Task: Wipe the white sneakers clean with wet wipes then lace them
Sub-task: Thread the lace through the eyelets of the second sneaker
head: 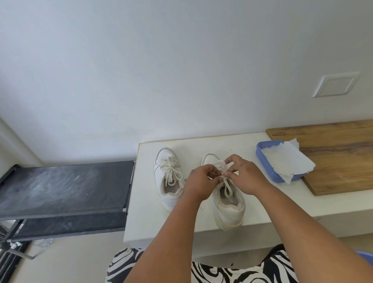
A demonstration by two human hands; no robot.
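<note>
Lacing, last step it seems: left hand [201, 180] and right hand [243, 173] both pinching the lace [227, 188] over the right sneaker [227, 206], fingertips nearly meeting; left sneaker [167, 178] beside already tied; next, pulling loops apart to tighten.

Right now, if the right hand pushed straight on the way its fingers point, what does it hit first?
The right hand points left, pinching the lace over the right sneaker. Going straight on, it would most likely meet the left hand almost at once; their fingertips look nearly touching, though depth is unclear.
</note>
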